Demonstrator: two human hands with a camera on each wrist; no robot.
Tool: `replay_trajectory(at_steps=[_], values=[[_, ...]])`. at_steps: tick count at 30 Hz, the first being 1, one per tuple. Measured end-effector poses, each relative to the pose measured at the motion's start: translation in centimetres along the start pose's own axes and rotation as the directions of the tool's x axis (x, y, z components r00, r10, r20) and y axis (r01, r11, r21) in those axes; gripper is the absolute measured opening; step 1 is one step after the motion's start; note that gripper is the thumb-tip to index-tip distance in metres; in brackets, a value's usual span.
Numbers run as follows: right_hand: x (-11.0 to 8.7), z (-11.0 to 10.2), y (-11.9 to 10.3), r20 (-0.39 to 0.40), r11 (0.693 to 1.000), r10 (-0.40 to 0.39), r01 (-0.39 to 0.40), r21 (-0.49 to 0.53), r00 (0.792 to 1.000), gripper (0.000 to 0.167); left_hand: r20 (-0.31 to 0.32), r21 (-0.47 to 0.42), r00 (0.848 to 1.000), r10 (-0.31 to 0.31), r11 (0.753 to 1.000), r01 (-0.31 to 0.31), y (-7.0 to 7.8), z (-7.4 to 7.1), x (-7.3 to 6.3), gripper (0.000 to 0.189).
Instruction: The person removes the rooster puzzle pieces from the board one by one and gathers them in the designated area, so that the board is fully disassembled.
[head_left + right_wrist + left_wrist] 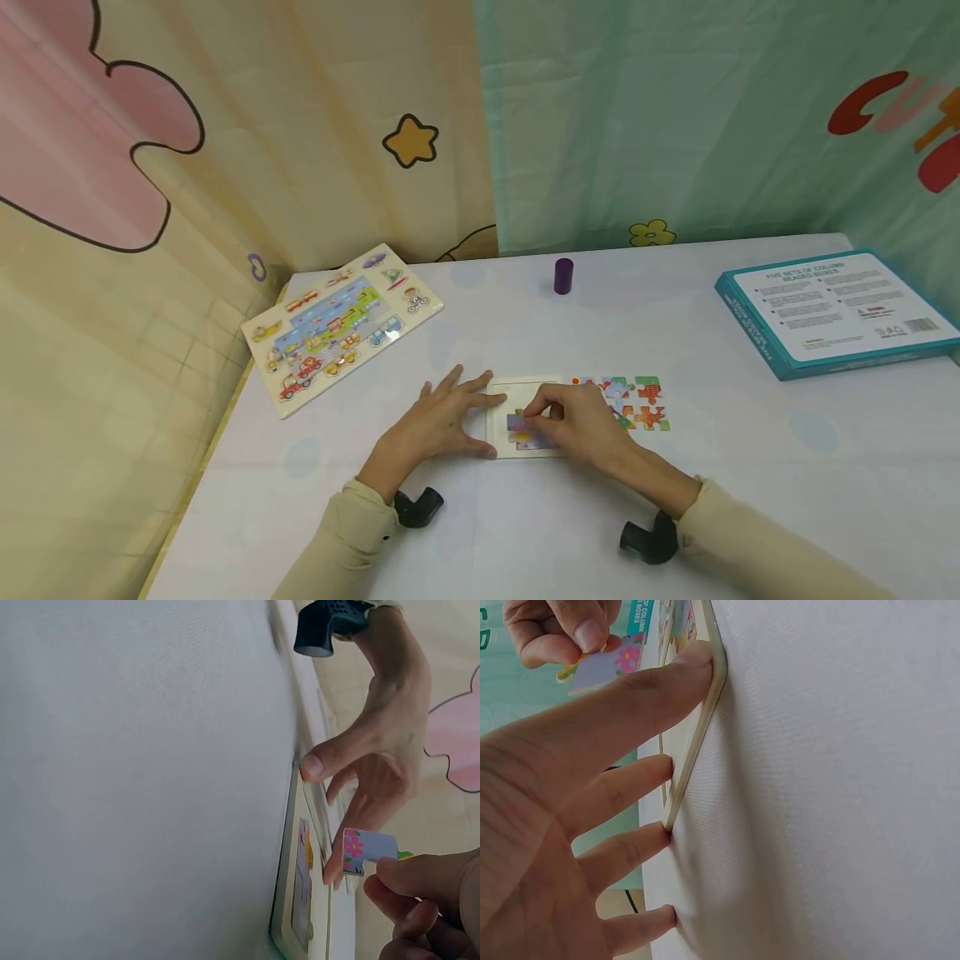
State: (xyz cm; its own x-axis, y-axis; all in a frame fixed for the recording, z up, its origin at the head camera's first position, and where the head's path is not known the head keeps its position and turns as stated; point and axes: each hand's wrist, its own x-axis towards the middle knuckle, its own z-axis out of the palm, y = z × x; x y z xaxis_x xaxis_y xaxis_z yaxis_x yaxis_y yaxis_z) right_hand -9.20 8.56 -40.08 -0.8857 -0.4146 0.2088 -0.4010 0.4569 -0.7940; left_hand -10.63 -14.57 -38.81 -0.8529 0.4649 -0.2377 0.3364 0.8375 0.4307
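My right hand point(588, 425) pinches a lilac jigsaw piece point(369, 847) with a pink flower between thumb and fingers. It holds the piece above a pale wooden puzzle board point(525, 387). Some joined pieces point(534, 440) lie in the board's recess, partly hidden by the right hand. My left hand point(444, 423) is spread out at the board's left side, with the thumb point(694, 664) on the near corner and fingertips along the edge. Several loose jigsaw pieces point(648, 403) in red, green and blue lie just right of the board, some behind the right hand.
A large picture puzzle point(341, 329) with vehicles lies at the back left. Near the table's back edge stands a small purple cylinder point(563, 276). A teal-edged box point(843, 308) lies at the right. Curtains point(337, 125) hang behind the white table point(480, 533). Black wrist cameras point(651, 540) are worn at both sleeves.
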Motion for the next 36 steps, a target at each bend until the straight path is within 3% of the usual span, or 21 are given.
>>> replay_trajectory(at_steps=[10, 15, 21, 30, 36], values=[[-2.6, -4.5, 2.5, -0.098, 0.982, 0.124, -0.136, -0.129, 0.987, 0.016, 0.004, 0.013, 1.000, 0.005, 1.000, -0.005, 0.1, -0.1, 0.0, 0.076], [-3.6, -5.7, 3.2, -0.125, 0.973, 0.162, -0.179, -0.147, 0.979, 0.015, -0.001, 0.005, 1.000, -0.004, 1.000, 0.004, 0.1, -0.1, -0.1, 0.076], [-4.6, -5.9, 3.2, -0.086, 0.966, 0.221, -0.231, -0.120, 0.971, 0.014, -0.003, -0.003, 1.000, 0.003, 1.000, -0.003, 0.1, 0.0, -0.1, 0.075], [-5.3, -5.3, 3.2, 0.057, 0.939, 0.342, -0.343, -0.006, 0.938, 0.007, -0.006, 0.002, 1.000, 0.007, 1.000, -0.007, 0.1, 0.0, 0.0, 0.075], [-5.4, -4.8, 3.4, 0.030, 0.937, 0.348, -0.346, -0.036, 0.937, 0.007, -0.008, -0.003, 1.000, 0.011, 1.000, -0.011, 0.1, 0.1, 0.0, 0.075]])
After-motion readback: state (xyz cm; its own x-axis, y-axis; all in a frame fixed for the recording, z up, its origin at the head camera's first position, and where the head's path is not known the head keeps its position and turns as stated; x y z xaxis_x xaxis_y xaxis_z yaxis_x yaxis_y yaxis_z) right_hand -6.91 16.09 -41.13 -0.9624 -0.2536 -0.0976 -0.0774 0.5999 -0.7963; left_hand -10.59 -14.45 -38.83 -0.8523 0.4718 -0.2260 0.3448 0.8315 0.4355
